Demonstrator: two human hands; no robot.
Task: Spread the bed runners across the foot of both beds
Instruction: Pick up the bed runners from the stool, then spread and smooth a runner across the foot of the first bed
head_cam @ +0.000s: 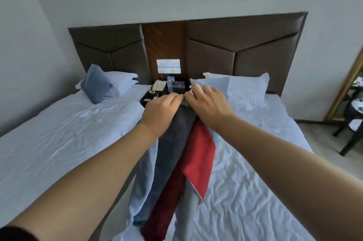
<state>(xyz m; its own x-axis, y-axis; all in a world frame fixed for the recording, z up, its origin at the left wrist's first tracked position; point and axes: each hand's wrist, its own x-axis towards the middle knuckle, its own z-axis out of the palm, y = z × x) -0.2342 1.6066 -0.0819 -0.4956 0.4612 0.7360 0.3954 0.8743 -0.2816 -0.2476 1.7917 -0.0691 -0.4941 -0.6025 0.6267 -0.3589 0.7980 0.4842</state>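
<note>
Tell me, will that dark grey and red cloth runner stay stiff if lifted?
Probably floppy: the dark grey and red cloth runner hangs in soft folds from the left hand and right hand. Likely light, as a loose grip seems enough to hold it.

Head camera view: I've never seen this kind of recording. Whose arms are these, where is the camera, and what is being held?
There is no machine here. A person wears a wide-angle camera on their head, looking forward and down, so the two bare arms reaching in from the bottom are their own. This is the only view. The left hand and right hand meet in the middle, both gripping the top of a bundle of bed runners: cloth in dark grey, red and pale blue that hangs down from them. Beyond are the left bed, with a blue cushion at its pillows, and the right bed, both in pale creased sheets. Between them a dark nightstand holds a phone, below a brown headboard. No runner is spread yet.
</note>
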